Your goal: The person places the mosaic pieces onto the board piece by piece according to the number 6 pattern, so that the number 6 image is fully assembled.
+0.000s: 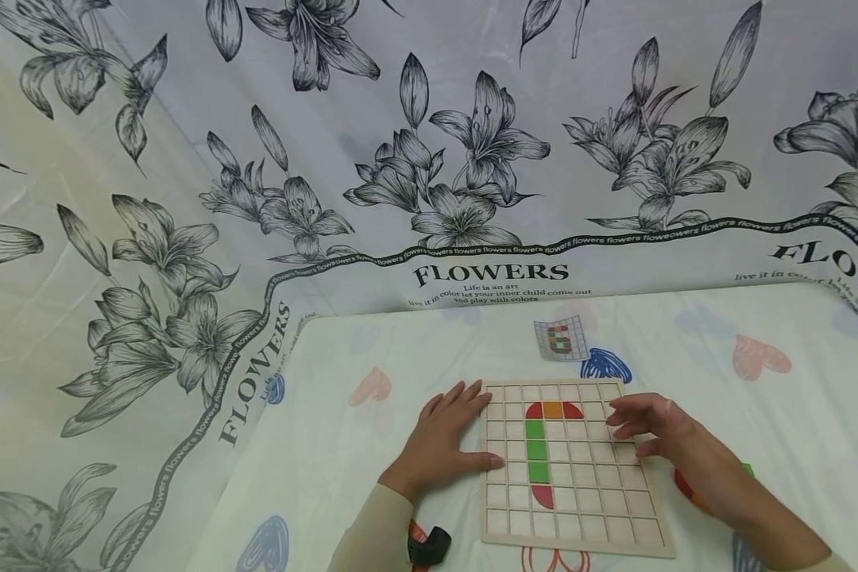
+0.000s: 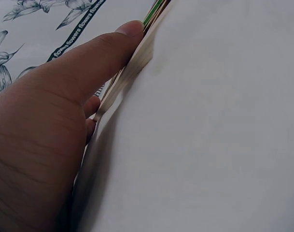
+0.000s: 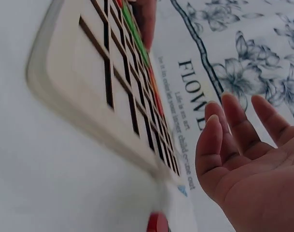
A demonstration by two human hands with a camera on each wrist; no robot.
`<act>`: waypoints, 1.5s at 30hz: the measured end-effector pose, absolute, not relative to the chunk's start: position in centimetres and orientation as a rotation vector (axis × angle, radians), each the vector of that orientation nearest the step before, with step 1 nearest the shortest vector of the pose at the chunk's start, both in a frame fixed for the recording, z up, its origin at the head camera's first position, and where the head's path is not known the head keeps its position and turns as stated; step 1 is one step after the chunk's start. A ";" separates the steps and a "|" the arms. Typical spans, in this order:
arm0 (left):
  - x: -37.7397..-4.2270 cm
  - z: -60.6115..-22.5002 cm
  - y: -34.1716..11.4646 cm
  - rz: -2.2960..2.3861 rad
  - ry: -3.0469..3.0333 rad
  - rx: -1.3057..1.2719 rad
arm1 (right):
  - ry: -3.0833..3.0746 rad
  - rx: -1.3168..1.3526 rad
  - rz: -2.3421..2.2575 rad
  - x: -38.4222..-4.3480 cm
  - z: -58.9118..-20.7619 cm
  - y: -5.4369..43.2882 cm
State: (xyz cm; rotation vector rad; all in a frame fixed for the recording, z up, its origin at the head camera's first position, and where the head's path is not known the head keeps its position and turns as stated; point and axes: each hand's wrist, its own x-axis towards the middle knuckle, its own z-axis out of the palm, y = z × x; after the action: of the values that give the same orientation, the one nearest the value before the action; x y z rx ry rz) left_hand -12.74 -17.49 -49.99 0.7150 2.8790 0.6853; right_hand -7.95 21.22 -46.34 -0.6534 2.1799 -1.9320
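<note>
Pale wooden grid board, partly tiled

Flat on heart-printed tablecloth, short of its far edge. Along the second row from the board's far edge: red rounded tiles flanking an orange tile. Down the third column from the left edge: three green tiles, then another red. At the left edge, touching: left hand, fingers outstretched, nothing gripped. Over the right edge: right hand, relaxed, empty.
</note>
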 end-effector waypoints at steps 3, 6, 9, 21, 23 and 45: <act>-12.8 -49.9 -17.5 0.685 2.880 0.728 | 2.222 -0.584 -1.916 -7.8 -46.6 22.5; -12.8 -49.9 -17.5 0.682 2.883 0.729 | 2.297 -0.515 -1.879 -7.7 -46.9 23.8; -12.8 -50.0 -17.5 0.677 2.875 0.715 | 2.420 -0.469 -1.809 -7.7 -47.3 25.1; -12.6 -50.0 -17.6 0.689 2.886 0.729 | 2.685 -0.337 -1.651 -8.5 -49.2 30.3; -12.6 -50.1 -17.6 0.681 2.885 0.727 | 2.687 -0.292 -1.594 -8.6 -49.4 30.9; -12.8 -50.3 -17.5 0.665 2.875 0.703 | 2.718 -0.477 -1.061 -8.3 -50.5 34.7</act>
State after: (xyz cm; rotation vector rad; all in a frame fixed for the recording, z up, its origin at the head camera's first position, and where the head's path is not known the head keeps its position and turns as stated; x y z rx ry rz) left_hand -12.82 -17.54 -50.30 0.7033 2.8748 0.6646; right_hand -8.32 34.73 -50.45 -0.4772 2.7175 -1.0608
